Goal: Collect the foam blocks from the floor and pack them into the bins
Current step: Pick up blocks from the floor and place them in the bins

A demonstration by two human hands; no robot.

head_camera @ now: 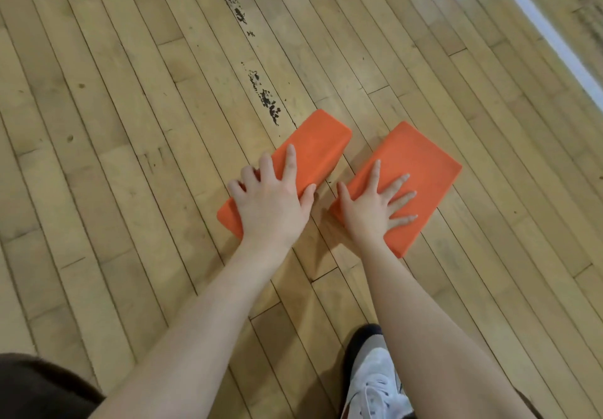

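Note:
Two orange foam blocks lie side by side on the wooden floor. The left foam block [313, 144] is narrow and slanted; my left hand [270, 203] grips its near half, with the thumb on its right side and fingers curling over its left edge. My right hand [368, 206] rests flat on the near end of the wider right foam block [421, 157], fingers straight and spread, thumb along the block's left edge. A narrow gap of floor separates the two blocks. No bin is in view.
Pale wooden floorboards [130, 125] run diagonally all around. Dark scuff marks [266, 99] trail off just beyond the left block. A white painted line [554, 33] crosses the top right corner. My white shoe [375, 379] stands near the bottom, below my right forearm.

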